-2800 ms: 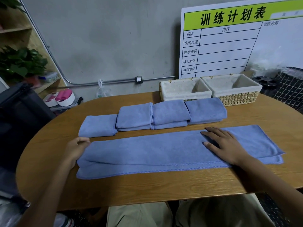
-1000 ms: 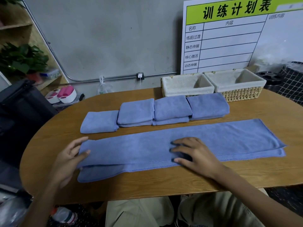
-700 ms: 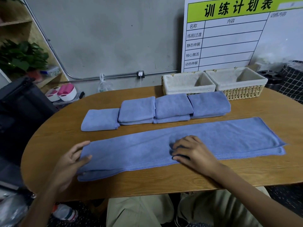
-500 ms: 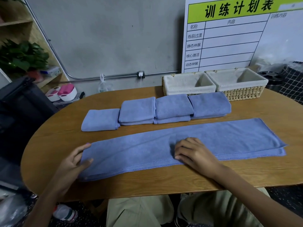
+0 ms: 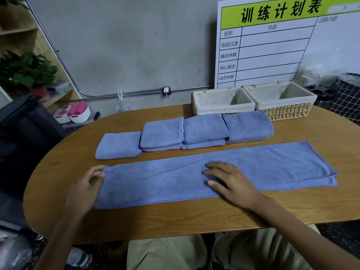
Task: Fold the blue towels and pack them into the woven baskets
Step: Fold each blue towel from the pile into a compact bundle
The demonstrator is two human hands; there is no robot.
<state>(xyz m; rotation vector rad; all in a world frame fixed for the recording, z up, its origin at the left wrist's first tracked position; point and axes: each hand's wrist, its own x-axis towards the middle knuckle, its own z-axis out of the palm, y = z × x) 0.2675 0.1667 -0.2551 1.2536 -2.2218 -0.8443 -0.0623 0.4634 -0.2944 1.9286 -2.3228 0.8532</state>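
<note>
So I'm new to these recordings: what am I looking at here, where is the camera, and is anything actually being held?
There is no robot; a person works with bare hands. The one picture comes from a camera worn on the head, looking forward and down. On the wooden table lies a long blue towel, folded lengthwise into a strip. The right hand rests flat on its middle; the left hand touches its left end with relaxed fingers. Nothing is gripped or lifted. Behind the strip sits a row of folded blue towels, some stacked. Behind those stand two lined woven baskets, with no towels visible inside.
</note>
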